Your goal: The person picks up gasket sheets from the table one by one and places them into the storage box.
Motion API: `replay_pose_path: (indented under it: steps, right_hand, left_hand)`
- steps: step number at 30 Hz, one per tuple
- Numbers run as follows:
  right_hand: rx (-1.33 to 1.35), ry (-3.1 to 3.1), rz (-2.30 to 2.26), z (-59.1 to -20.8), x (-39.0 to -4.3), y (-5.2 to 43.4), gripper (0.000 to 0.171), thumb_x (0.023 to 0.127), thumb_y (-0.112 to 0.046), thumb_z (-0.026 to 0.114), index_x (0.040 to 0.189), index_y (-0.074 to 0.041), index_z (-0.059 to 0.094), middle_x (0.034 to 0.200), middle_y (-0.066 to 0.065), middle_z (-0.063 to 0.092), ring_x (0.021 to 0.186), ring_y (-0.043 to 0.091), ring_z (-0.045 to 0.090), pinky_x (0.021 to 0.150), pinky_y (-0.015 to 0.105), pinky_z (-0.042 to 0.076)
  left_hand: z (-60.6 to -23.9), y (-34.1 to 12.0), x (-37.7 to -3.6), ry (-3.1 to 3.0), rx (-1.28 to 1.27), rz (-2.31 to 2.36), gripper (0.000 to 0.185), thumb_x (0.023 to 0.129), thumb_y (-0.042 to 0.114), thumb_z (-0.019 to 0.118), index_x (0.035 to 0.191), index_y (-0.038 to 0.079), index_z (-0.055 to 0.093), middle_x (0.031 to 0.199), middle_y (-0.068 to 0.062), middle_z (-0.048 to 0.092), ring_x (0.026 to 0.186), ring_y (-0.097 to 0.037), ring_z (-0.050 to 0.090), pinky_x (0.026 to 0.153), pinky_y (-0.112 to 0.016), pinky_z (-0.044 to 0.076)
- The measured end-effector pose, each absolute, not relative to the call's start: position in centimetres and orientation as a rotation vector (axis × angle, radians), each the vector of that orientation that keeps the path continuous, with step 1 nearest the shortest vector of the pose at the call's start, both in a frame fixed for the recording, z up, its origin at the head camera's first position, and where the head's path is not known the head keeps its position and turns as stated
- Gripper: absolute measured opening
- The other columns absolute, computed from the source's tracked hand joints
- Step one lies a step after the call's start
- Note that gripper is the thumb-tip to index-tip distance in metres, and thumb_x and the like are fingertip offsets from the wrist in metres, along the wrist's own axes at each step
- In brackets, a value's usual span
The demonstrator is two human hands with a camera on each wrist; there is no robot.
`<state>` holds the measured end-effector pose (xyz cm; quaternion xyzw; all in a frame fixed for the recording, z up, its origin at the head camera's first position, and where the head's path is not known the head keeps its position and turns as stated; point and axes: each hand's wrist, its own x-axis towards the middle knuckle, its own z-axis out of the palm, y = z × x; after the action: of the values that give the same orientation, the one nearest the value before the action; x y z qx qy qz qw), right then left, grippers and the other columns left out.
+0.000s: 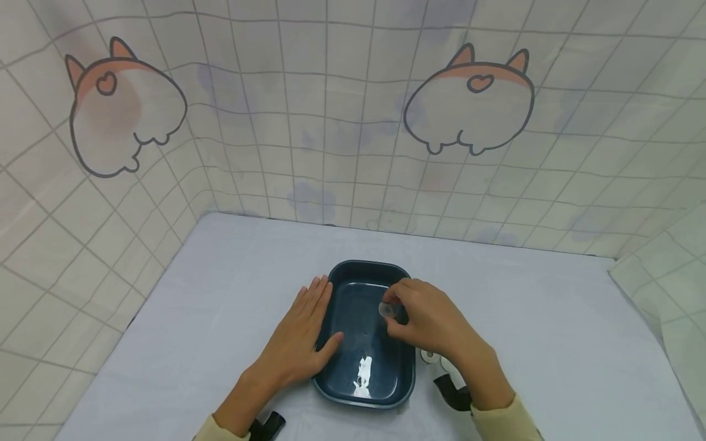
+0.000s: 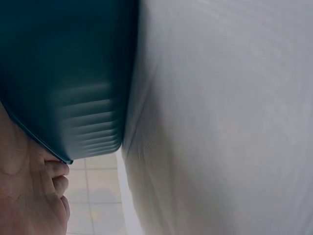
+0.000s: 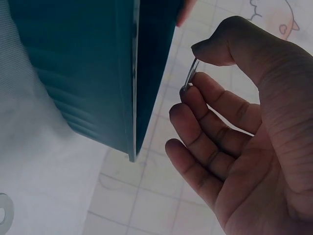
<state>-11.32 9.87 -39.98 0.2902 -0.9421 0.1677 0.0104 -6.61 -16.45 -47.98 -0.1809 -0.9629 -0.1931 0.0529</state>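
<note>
A dark blue rectangular plastic tub (image 1: 361,361) with rounded corners lies on the white cloth. My left hand (image 1: 300,331) rests along its left rim, fingers straight and thumb over the inside edge. Above the right part of the tub, my right hand (image 1: 427,315) pinches a thin round washer (image 1: 388,309) between thumb and fingertips. Edge-on in the right wrist view, the washer (image 3: 191,73) is a slim shiny line, with the other fingers loosely bent below it. The left wrist view has the tub's ribbed outer wall (image 2: 90,122) beside the left palm (image 2: 24,181).
Flat pale washers (image 1: 430,356) lie right of the tub, partly under my right forearm. Nearby is a black curved pipe-like piece (image 1: 455,395); another black piece (image 1: 269,425) lies by my left wrist. A tile-patterned curtain (image 1: 353,153) hangs behind the table.
</note>
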Motion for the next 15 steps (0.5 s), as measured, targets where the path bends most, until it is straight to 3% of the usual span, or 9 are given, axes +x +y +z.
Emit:
replay_pose_path:
  steps: [15]
  right_hand:
    - [0.968, -2.827, 0.391, -39.53, -11.18, 9.18, 0.026, 0.085, -0.026, 0.084, 0.107, -0.014, 0.077, 0.101, -0.003, 0.074, 0.089, 0.013, 0.065, 0.083, 0.031, 0.063]
  left_hand:
    - [-47.98, -16.19, -6.49, -2.933, -0.527, -0.591, 0.090, 0.104, 0.051, 0.053, 0.170, 0.004, 0.013, 0.180, -0.008, 0.008, 0.169, -0.025, 0.011, 0.138, -0.049, 0.017]
